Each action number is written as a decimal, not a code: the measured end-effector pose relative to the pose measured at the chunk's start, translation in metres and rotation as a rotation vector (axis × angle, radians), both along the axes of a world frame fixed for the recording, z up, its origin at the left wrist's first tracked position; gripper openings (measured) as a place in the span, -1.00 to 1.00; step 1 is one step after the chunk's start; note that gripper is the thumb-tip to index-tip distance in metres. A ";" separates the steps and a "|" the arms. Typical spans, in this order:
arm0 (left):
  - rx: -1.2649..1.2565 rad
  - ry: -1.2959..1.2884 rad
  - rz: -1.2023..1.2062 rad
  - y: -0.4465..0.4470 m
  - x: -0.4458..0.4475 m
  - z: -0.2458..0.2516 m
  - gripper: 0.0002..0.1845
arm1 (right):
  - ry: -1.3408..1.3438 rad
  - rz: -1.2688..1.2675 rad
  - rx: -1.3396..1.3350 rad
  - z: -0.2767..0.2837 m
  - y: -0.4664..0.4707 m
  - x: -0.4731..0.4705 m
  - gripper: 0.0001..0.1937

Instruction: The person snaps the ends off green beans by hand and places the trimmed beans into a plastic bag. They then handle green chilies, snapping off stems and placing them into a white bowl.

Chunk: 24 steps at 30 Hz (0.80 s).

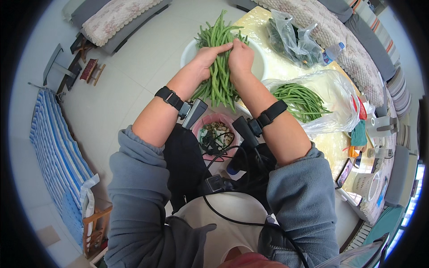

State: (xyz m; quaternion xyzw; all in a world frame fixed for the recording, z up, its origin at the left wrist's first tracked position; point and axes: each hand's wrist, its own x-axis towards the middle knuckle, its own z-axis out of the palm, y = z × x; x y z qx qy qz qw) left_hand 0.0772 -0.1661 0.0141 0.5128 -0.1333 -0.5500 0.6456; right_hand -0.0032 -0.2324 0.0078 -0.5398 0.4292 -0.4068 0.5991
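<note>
A thick bundle of long green beans [219, 72] lies across a white basin [264, 60] in front of me, its lower ends hanging past the near rim. My left hand [207, 60] is wrapped around the bundle's left side, thumb stretched across the top. On the other side my right hand [242, 57] is curled against the beans, its fingertips meeting the left thumb; the pinched part is hidden. To the right, more green beans [300, 100] rest in an open clear plastic bag [342, 90] on the table. Each wrist wears a black strap with a small device.
Below the beans stands a pink-lined bin [236, 125] with scraps, and black cables run above it. The table [256, 20] carries another plastic bag [295, 40], a water bottle [333, 53], a phone [344, 172] and a white basket [365, 186]. A low stool [88, 70] stands left.
</note>
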 end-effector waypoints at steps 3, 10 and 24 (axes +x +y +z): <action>-0.087 0.045 -0.023 0.001 -0.004 0.002 -0.52 | -0.227 0.060 0.080 0.006 0.001 -0.003 -0.46; -0.075 -0.053 0.096 0.002 -0.011 0.004 -0.63 | -0.096 0.185 -0.277 0.006 0.003 -0.011 -0.43; -0.270 0.058 0.068 -0.005 -0.006 -0.009 -0.62 | -0.072 0.324 -0.592 0.017 -0.001 -0.013 -0.07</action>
